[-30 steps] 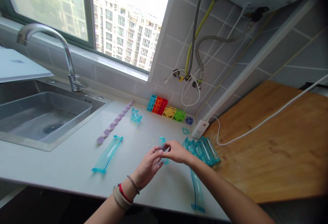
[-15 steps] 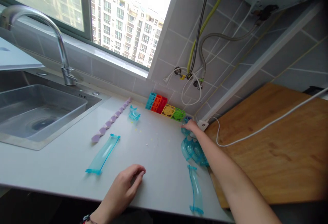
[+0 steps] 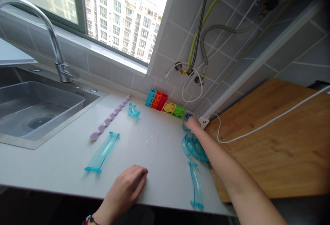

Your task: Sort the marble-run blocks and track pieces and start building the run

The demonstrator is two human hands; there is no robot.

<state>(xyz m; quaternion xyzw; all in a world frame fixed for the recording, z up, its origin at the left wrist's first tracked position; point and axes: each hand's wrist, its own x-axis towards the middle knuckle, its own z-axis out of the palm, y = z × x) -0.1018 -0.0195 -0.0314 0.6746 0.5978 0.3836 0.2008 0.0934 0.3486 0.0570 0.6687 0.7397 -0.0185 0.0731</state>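
Observation:
My right hand (image 3: 193,124) reaches to the back right corner, its fingers curled down at a small dark blue-purple piece (image 3: 188,115) and a clear blue track piece (image 3: 184,126). What the fingertips hold is hidden. Near the front edge, my left hand (image 3: 128,184) rests on the counter, thumb and fingers closed together with nothing visible in them. Several curved clear blue track pieces (image 3: 190,146) lie beside my right forearm. A longer clear blue track (image 3: 197,186) lies in front of them, another (image 3: 102,153) on the left.
Red, yellow, green and blue blocks (image 3: 160,101) line the back wall. A twisted lilac strip (image 3: 111,116) and a small clear blue piece (image 3: 133,110) lie leftward. The sink (image 3: 38,142) is at left; a wooden board (image 3: 268,142) and white power strip (image 3: 203,123) are at right.
My left thumb and fingers have closed together. My right hand stays at the back corner, its fingers slightly shifted. The view has shifted a little.

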